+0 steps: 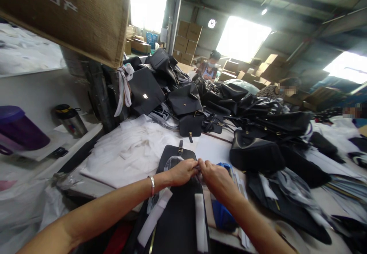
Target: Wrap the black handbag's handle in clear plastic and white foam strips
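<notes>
A black leather-look bag [177,215] lies in front of me, its flap and small buckle pointing away. Over its upper part my left hand [183,171], with a silver bracelet at the wrist, pinches clear plastic film [172,162]. Fingertip to fingertip with it, my right hand [215,178] is closed on the same film; its exact grip is partly hidden by the fingers. White foam strips [155,217] are wrapped round the bag's straps on both sides. Just beyond the bag rests a small black pouch with a gold clasp [190,126].
White sheets [129,150] are piled on the left of the table. A blue plastic holder [225,212] stands close under my right forearm. Black bags [258,150] heap up behind and right. A thermos [70,121] and purple jug [21,127] sit left. Co-workers are farther back.
</notes>
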